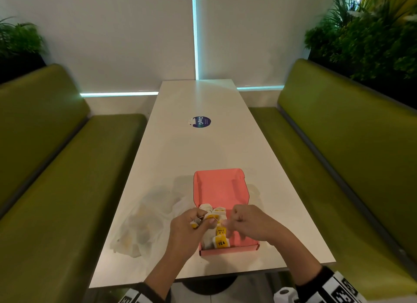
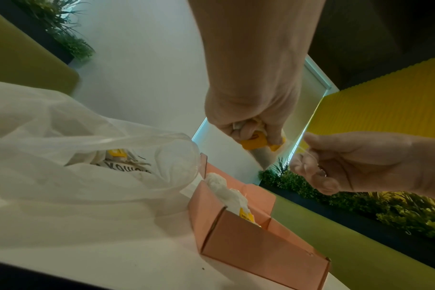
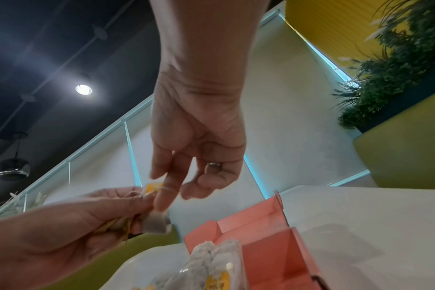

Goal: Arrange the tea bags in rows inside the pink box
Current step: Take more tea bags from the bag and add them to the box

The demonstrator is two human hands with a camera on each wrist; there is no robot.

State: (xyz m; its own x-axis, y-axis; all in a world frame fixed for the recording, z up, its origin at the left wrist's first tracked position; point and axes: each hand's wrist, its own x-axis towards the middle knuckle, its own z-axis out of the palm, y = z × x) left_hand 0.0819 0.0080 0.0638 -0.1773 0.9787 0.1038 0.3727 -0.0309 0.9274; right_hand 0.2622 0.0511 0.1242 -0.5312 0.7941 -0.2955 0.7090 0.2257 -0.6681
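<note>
Both grips are held closed above the pink box (image 1: 222, 185): a small bunch of tea bags (image 3: 154, 220) with yellow tags is clutched in the left hand (image 1: 188, 229), while a thin string is pinched by the right hand (image 1: 244, 221). The strings appear tangled, so a sharp pull could tear a tag off or drag out bags already placed. White, soft bags with yellow tags are seen packed at the near end of the box on the tabletop (image 1: 203, 149); more wait in the plastic bag (image 1: 144, 221) beside it.
</note>
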